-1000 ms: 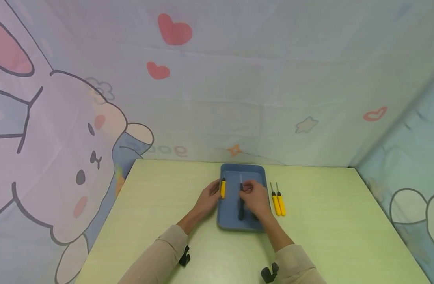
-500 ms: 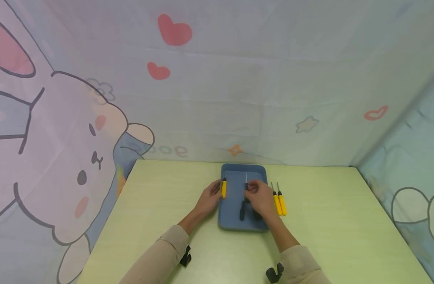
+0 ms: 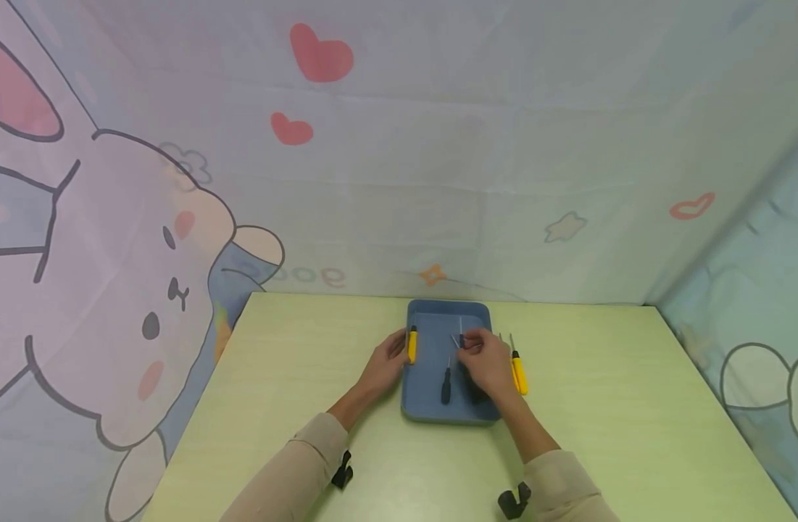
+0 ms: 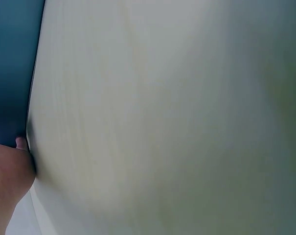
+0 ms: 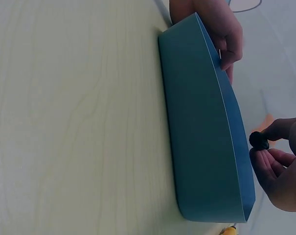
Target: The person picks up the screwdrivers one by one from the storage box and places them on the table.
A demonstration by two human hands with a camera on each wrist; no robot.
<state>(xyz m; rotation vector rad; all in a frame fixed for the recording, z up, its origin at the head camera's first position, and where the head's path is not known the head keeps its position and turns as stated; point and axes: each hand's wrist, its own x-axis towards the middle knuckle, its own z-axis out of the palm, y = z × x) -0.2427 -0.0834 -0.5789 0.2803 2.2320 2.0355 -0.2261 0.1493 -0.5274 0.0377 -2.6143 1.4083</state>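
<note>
My left hand [image 3: 384, 361] grips the left rim of the blue tray [image 3: 427, 413], fingers curled over it in the right wrist view. Just inside that rim lies a yellow-handled screwdriver [image 3: 412, 346], close to the left fingertips. Over the right half of the tray, my right hand [image 3: 488, 364] pinches a black-handled screwdriver [image 5: 259, 140] between thumb and fingers, its thin shank pointing toward the back wall. A second black-handled screwdriver [image 3: 446, 388] lies in the tray's middle. Another metal shank [image 3: 454, 338] shows beside the right fingertips; the rest of it is hidden by the hand.
Outside the tray's right wall lie two yellow-handled screwdrivers; the nearer-right yellow screwdriver [image 3: 519, 373] shows fully, the other is mostly behind my right hand. The pale table [image 3: 607, 406] ends at a cloth backdrop [image 3: 399, 181] with cartoon prints.
My right hand has shifted right across the tray with the pinched screwdriver, uncovering the black-handled one in the middle and covering one yellow screwdriver outside. The left hand stays at the rim.
</note>
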